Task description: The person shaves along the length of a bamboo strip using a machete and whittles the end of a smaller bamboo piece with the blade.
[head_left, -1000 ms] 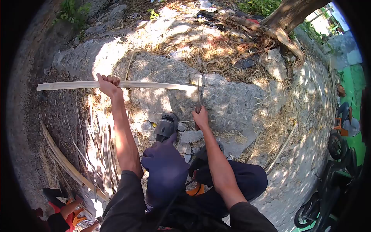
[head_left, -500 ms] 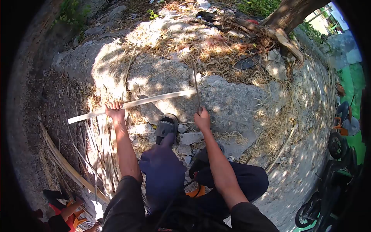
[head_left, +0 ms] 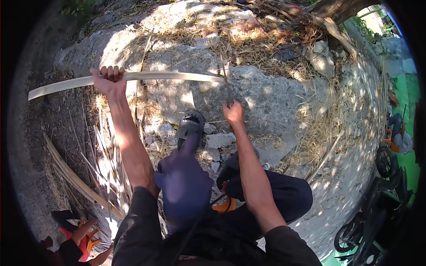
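My left hand [head_left: 110, 80] is closed around a long pale strip [head_left: 173, 76], which looks like split bamboo or wood. The strip runs across in front of me and bows slightly, its far left end drooping. In my right hand [head_left: 234, 111] is the handle of a knife [head_left: 226, 82] with a narrow dark blade pointing away from me. The right end of the strip meets the blade or lies right beside it; I cannot tell whether the edge is in the strip. Both hands are above the rough grey stone [head_left: 275, 97].
Pale strips [head_left: 117, 173] lie in a pile at my left, beside longer curved pieces [head_left: 82, 190]. Curly shavings [head_left: 262, 53] cover the ground ahead, below a tree trunk [head_left: 339, 11]. A person [head_left: 77, 239] sits at lower left. Motorbikes [head_left: 377, 213] stand at right.
My left hand has moved forward and left, carrying the strip with it. The strip now bows more. My right hand with the knife has shifted slightly forward, and the view has tilted a little.
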Demonstrator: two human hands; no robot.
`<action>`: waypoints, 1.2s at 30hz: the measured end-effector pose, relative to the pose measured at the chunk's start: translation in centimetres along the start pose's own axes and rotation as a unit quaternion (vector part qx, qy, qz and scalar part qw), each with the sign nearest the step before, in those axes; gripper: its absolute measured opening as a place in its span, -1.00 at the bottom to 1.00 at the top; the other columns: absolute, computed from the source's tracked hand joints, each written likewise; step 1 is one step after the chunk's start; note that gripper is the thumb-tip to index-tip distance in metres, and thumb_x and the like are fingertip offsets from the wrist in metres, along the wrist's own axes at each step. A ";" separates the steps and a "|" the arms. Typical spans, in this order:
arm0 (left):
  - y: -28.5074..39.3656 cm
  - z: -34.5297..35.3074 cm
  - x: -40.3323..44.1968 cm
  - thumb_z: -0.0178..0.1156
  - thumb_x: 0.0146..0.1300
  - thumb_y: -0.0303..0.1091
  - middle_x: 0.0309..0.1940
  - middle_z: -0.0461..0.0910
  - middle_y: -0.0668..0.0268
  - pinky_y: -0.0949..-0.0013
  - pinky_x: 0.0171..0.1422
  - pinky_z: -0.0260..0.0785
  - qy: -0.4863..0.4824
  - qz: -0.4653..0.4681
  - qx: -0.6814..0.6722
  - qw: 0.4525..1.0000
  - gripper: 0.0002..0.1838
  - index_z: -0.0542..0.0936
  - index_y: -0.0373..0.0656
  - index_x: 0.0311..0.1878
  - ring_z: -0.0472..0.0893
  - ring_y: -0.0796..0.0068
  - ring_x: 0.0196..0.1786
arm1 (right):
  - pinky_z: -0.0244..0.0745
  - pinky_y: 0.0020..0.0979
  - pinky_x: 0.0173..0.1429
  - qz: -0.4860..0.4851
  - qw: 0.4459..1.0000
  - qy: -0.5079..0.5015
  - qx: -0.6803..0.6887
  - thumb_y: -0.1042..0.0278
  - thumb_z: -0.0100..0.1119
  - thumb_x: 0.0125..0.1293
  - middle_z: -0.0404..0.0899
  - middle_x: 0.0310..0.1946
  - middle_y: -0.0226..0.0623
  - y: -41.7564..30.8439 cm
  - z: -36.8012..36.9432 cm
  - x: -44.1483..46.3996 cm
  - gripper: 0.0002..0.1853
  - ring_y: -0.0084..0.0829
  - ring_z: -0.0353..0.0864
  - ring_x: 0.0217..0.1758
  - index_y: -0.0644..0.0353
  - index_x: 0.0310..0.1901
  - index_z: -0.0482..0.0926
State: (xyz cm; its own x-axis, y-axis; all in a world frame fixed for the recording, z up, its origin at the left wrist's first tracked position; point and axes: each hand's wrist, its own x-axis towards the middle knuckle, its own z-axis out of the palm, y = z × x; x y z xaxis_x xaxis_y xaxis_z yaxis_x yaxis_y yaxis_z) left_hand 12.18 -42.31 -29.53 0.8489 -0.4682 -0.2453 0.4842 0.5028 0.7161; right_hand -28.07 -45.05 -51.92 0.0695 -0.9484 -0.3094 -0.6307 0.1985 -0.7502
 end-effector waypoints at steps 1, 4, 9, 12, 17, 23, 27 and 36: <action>-1.6 -0.9 0.6 -0.20 0.64 0.32 -0.71 -0.16 0.52 0.30 -0.41 -0.17 0.014 0.004 0.009 1.000 -0.31 0.05 0.09 -0.59 -0.15 0.51 -0.59 | 0.54 -0.05 -0.06 -0.007 1.000 0.004 0.006 0.28 0.23 0.18 0.62 -0.39 0.05 0.3 0.2 0.2 -0.76 0.10 0.61 -0.29 0.29 -0.22 0.58; -1.0 -1.0 0.4 -0.22 0.65 0.30 -0.70 -0.14 0.51 0.30 -0.40 -0.15 -0.002 -0.008 0.015 1.000 -0.30 0.04 0.08 -0.60 -0.14 0.50 -0.58 | 0.55 -0.04 0.00 0.022 1.000 -0.003 -0.022 0.29 0.21 0.16 0.61 -0.37 0.06 0.0 0.2 0.2 -0.80 0.12 0.65 -0.22 0.24 -0.27 0.57; 0.9 4.7 -2.5 -0.25 0.68 0.23 -0.70 -0.16 0.49 0.30 -0.40 -0.16 -0.070 0.001 0.032 0.997 -0.32 0.02 0.09 -0.61 -0.14 0.52 -0.58 | 0.54 0.11 0.04 0.053 0.998 -0.016 -0.018 0.32 0.19 0.17 0.68 -0.19 0.19 -1.7 0.0 0.1 -0.79 0.29 0.66 -0.01 0.22 -0.21 0.59; 2.2 4.8 -2.8 -0.20 0.68 0.21 -0.68 -0.19 0.50 0.31 -0.39 -0.15 -0.121 0.001 -0.002 0.993 -0.33 0.02 0.08 -0.59 -0.16 0.52 -0.58 | 0.53 0.10 0.04 0.066 0.998 -0.016 0.002 0.33 0.20 0.17 0.69 -0.19 0.18 -2.6 -1.1 -1.9 -0.80 0.27 0.68 -0.01 0.22 -0.20 0.60; -1.6 2.8 -1.8 -0.16 0.68 0.18 -0.70 -0.17 0.53 0.31 -0.43 -0.21 0.019 0.003 0.022 1.000 -0.34 0.01 0.09 -0.59 -0.19 0.53 -0.59 | 0.51 0.08 0.08 0.069 0.997 0.019 -0.003 0.36 0.19 0.19 0.70 -0.19 0.17 -1.0 -0.3 -0.6 -0.78 0.26 0.67 0.02 0.26 -0.17 0.64; 3.5 7.1 -5.1 -0.24 0.70 0.13 -0.70 -0.19 0.50 0.32 -0.40 -0.14 -0.144 0.040 0.017 0.989 -0.36 0.01 0.12 -0.60 -0.15 0.52 -0.58 | 0.56 0.06 0.18 0.053 0.998 -0.019 0.019 0.36 0.21 0.16 0.74 -0.11 0.10 -4.6 -2.2 -1.7 -0.71 0.24 0.67 0.09 0.20 -0.08 0.69; -0.8 4.7 -3.1 -0.21 0.70 0.04 -0.71 -0.16 0.53 0.34 -0.44 -0.20 -0.061 0.065 0.054 0.995 -0.38 0.01 0.10 -0.60 -0.20 0.56 -0.59 | 0.57 0.04 0.14 0.095 0.995 -0.003 0.013 0.32 0.23 0.14 0.73 -0.15 0.15 -3.2 -0.6 -1.7 -0.67 0.22 0.69 0.05 0.24 -0.06 0.68; 3.5 6.6 -4.8 -0.18 0.68 -0.01 -0.69 -0.18 0.53 0.30 -0.43 -0.19 -0.210 0.044 0.011 0.977 -0.41 0.00 0.10 -0.58 -0.18 0.55 -0.58 | 0.56 0.06 0.09 0.015 0.998 0.033 0.057 0.35 0.18 0.11 0.70 -0.22 0.18 -4.3 -1.2 -2.2 -0.72 0.29 0.67 -0.01 0.31 -0.17 0.64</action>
State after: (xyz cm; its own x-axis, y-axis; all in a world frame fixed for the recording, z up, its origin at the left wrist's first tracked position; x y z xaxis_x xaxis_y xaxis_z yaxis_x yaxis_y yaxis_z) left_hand 8.41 -43.16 -21.53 0.7230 -0.6831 0.1029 0.4052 0.5400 0.7377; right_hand -26.43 -44.11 -47.28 -0.0022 -0.9553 -0.2957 -0.5399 0.2500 -0.8038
